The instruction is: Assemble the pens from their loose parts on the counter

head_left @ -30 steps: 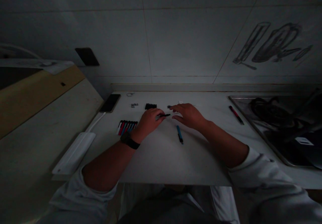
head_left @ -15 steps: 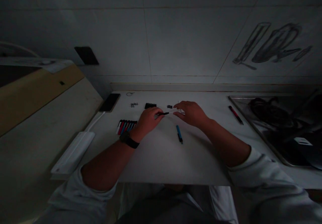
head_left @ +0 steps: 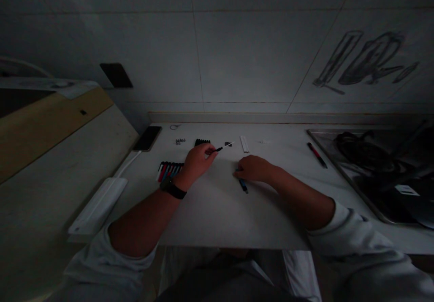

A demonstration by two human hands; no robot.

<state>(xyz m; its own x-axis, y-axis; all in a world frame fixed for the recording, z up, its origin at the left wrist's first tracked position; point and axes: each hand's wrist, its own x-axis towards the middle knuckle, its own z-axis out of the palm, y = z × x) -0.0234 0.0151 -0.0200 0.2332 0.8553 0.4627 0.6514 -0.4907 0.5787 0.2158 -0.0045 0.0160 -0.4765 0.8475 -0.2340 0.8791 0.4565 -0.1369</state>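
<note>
A: can anyone read that white label [head_left: 407,190] way over on the right?
B: nah, too dim and small. same for the faint mark on the white box [head_left: 101,202] at left.
A: and the hands?
B: left hand [head_left: 200,158] has a black pen part [head_left: 219,149] pinched in its fingertips, thin white rod [head_left: 229,144] poking out the end. right hand [head_left: 256,168] is over the top of the blue pen [head_left: 243,185] lying on the table [head_left: 217,220], can't tell if those fingers are gripping it.
</note>
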